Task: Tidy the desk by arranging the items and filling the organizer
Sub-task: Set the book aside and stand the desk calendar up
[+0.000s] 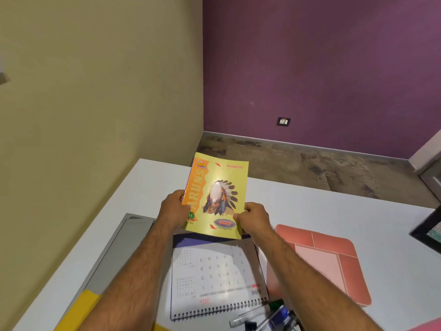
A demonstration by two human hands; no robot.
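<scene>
A yellow notebook (pixel 218 187) with an orange band and a feathered-headdress picture is held up above the white desk (pixel 334 206), tilted toward me. My left hand (pixel 173 207) grips its left edge, thumb on the cover. My right hand (pixel 253 217) pinches its lower right edge. Below the notebook lies a spiral-bound desk calendar (pixel 214 280), upside down to me. Several pens and markers (pixel 267 316) lie loose at the calendar's near right corner.
A pink mat (pixel 334 259) with darker panels lies right of the calendar. A grey tray or folder (pixel 128 244) sits at the left, a yellow object (pixel 83 306) on its near end. A dark framed item (pixel 429 230) pokes in at the right edge.
</scene>
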